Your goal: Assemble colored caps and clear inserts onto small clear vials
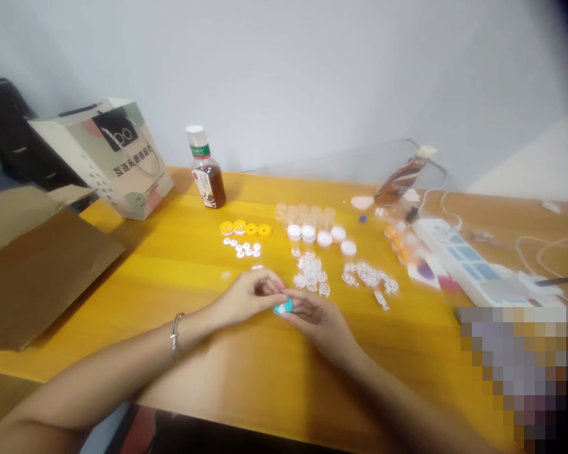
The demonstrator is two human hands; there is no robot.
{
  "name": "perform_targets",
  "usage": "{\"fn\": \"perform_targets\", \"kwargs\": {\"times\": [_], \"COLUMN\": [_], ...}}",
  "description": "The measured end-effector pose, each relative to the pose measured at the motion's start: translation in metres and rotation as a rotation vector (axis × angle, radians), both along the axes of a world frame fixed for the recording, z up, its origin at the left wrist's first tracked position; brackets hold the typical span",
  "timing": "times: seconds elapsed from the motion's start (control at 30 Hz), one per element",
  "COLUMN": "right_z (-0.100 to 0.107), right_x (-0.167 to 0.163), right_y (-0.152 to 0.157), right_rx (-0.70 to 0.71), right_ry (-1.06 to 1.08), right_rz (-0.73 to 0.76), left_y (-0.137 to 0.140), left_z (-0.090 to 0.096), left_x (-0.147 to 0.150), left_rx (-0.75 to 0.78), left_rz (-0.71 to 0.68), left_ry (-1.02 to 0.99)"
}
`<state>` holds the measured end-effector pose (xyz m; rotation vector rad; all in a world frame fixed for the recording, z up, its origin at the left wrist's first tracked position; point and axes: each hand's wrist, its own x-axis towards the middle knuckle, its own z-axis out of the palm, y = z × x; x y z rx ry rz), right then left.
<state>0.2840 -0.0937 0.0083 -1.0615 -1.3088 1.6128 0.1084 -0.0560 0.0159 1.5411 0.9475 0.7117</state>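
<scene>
Between my two hands is a small round teal disc (283, 306) with a white patch on its face, held above the table. My left hand (253, 295) pinches its upper left edge with the thumb. My right hand (320, 320) has its fingers closed on the right side of the same disc. Just beyond them lies a heap of white openwork plastic pieces (311, 272). Several small white discs (247, 251) and a row of yellow rings (251, 229) lie farther back to the left. White round caps (308, 233) stand behind the heap.
A cardboard box (52, 271) and a paper bag (132, 164) stand at the left. Two drink bottles, one upright (209, 183) and one tilted (402, 180), are at the back. More white pieces (369, 276), a power strip (464, 258) and cables lie at the right.
</scene>
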Motion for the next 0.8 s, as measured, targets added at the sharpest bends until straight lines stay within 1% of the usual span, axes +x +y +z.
{"fn": "perform_targets", "kwargs": {"times": [0.17,0.33,0.57,0.67,0.8], "right_z": [0.004,0.0049,0.0031,0.0014,-0.0014], "right_x": [-0.0001,-0.0004,0.0015,0.0021,0.0011], "right_y": [-0.0014,-0.0025,-0.0006,0.0004,0.0008], "right_rx": [0.006,0.017,-0.002,-0.003,-0.009], "right_ry": [-0.003,0.004,-0.03,-0.036,-0.015], "right_rz": [0.011,0.018,0.018,0.01,0.039], "left_y": [0.0026,0.0032,0.0078,0.007,0.0023], "left_z": [0.0001,0.0026,0.0052,0.0064,-0.0003], "left_x": [-0.0012,-0.003,-0.0087,-0.0081,-0.0029], "left_rx": [-0.083,-0.092,-0.091,-0.068,-0.038], "left_rz": [-0.01,-0.027,-0.122,-0.108,-0.062], "left_ry": [-0.041,-0.049,-0.047,-0.035,-0.015]}}
